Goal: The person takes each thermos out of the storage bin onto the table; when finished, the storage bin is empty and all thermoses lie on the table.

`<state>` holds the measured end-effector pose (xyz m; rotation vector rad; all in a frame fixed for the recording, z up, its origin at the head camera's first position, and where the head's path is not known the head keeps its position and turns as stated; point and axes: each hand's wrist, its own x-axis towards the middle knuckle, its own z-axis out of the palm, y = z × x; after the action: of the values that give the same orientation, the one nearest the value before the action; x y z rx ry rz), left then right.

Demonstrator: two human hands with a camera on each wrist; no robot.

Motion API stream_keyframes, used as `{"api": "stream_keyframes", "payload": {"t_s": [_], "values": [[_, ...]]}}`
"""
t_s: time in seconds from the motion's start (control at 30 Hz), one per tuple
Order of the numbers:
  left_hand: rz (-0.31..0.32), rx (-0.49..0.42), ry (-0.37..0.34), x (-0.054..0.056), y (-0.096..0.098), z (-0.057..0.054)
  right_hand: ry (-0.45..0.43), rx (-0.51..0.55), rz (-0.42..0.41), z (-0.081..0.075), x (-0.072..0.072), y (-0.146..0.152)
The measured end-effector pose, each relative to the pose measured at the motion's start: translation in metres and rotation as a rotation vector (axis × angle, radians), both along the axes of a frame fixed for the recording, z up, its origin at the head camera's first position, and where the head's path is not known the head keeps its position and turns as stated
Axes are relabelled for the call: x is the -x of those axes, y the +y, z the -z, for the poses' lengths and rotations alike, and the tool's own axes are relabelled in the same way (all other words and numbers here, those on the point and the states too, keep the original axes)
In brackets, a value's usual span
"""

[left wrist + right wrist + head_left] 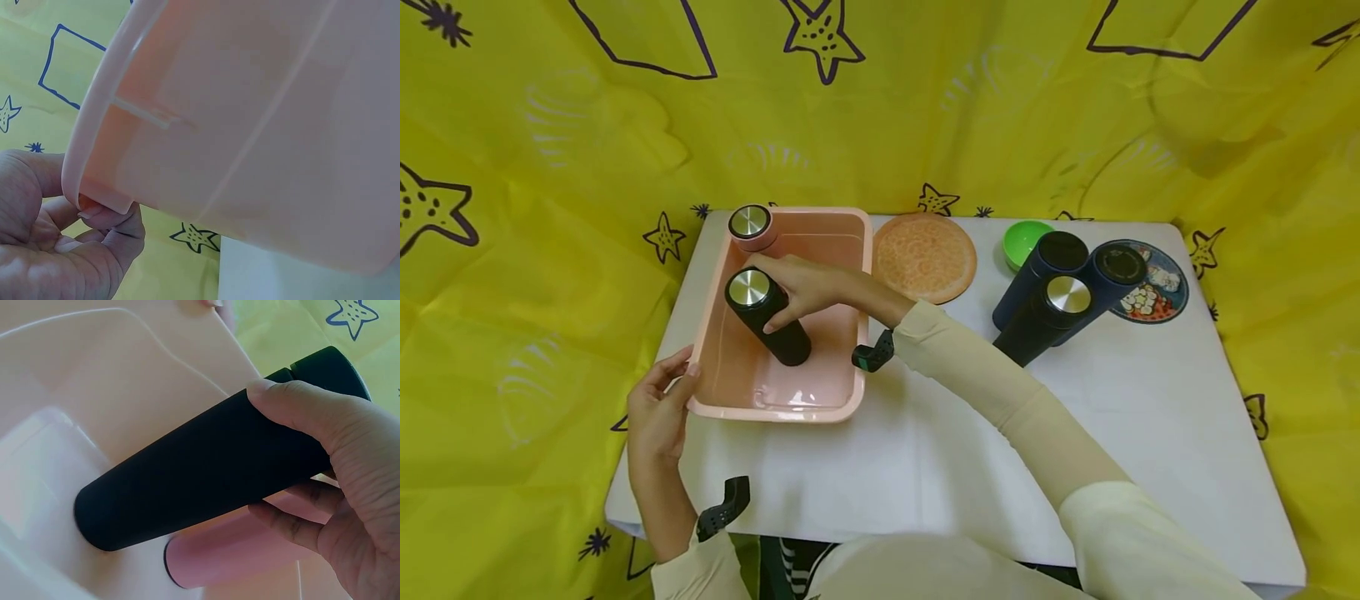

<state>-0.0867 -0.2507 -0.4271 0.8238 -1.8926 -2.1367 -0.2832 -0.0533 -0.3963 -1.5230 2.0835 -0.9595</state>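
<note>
A black vacuum flask (784, 337) with a silver-topped lid stands inside the pink plastic tub (816, 414). My right hand (801, 286) grips it near the lid; in the right wrist view the thumb (275, 394) lies along one side and the fingers curl round the other. Behind it, in the tub's far left corner, is a pink flask (752, 229), its body partly hidden in the head view but visible beside the black one (237, 550) in the right wrist view. My left hand (658, 408) pinches the tub's rim at its near left corner.
Three dark flasks (1037, 321) stand close together on the right of the white table (970, 483). Behind them are a green bowl (1018, 242) and a patterned plate (1165, 287). A round brown mat (925, 258) lies just right of the tub.
</note>
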Motion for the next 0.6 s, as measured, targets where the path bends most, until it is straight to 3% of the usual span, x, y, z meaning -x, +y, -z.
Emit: {"api": "stream_keyframes", "payload": {"t_s": [0.43, 0.6], "values": [[0.011, -0.024, 0.005, 0.001, 0.001, 0.001, 0.004, 0.090, 0.065, -0.022, -0.003, 0.008], [0.007, -0.042, 0.008, 0.000, 0.000, 0.001, -0.075, 0.148, 0.097, -0.027, -0.007, 0.010]]}}
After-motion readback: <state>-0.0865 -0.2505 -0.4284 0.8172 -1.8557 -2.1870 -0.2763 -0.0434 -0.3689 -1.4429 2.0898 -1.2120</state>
